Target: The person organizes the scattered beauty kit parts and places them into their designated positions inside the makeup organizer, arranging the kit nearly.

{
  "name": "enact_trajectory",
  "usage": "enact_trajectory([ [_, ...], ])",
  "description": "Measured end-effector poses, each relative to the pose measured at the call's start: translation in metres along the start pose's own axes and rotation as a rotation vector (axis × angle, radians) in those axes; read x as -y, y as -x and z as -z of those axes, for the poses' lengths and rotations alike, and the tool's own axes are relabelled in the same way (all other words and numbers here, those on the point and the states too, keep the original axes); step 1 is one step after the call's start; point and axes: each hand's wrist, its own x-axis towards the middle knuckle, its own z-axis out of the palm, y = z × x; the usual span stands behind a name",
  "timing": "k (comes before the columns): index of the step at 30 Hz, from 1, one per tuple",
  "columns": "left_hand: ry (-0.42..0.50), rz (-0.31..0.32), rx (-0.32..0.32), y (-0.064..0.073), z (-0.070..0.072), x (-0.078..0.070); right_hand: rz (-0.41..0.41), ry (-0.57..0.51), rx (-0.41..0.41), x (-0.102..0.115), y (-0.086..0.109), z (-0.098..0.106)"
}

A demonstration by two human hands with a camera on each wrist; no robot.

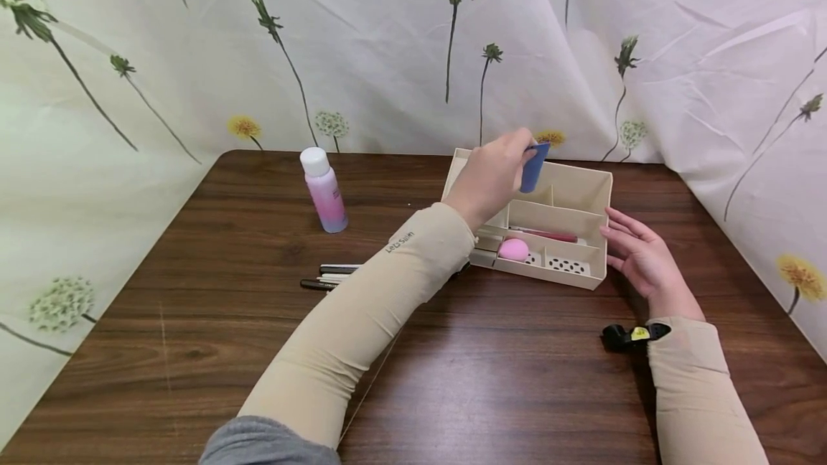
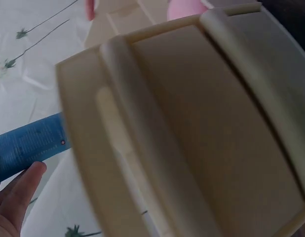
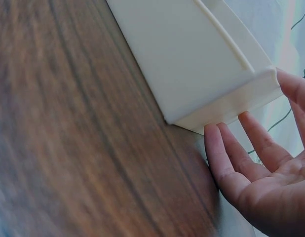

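Note:
My left hand grips a flat blue pack above the back part of a cream desk organizer. Fine pale print covers the pack in the left wrist view; its kind is unclear. With spread fingers, my right hand touches the organizer's right side, its fingertips against the side wall in the right wrist view. Inside the organizer, a pink egg-shaped sponge sits in a front compartment, and a thin dark-red stick lies in the middle one.
A pink-and-purple bottle with a white cap stands upright at the left. Several slim black and white sticks lie near my left forearm. Behind the brown wooden table hangs a flowered white cloth.

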Motion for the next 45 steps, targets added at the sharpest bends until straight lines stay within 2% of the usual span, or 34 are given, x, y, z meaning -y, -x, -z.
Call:
enact_trajectory([
  [13,-0.157,-0.038,0.119,0.006,-0.021,0.006,0.001,-0.015,-0.008,0.001,0.001,-0.002],
  [17,-0.173,-0.015,0.138,0.006,-0.023,0.007,-0.002,-0.017,-0.004,0.001,0.001,-0.002],
  [26,-0.173,0.051,0.139,0.004,-0.028,0.01,0.005,-0.027,0.003,0.001,0.001,-0.001],
  [31,-0.135,0.069,0.148,0.004,-0.033,0.011,0.005,-0.021,0.008,0.001,0.001,-0.001],
  [36,-0.122,0.087,0.175,0.0,-0.035,0.01,0.008,-0.021,0.004,0.001,0.0,0.0],
  [45,-0.119,0.162,0.24,-0.01,-0.034,0.009,0.002,-0.012,0.005,0.001,0.001,-0.001],
])
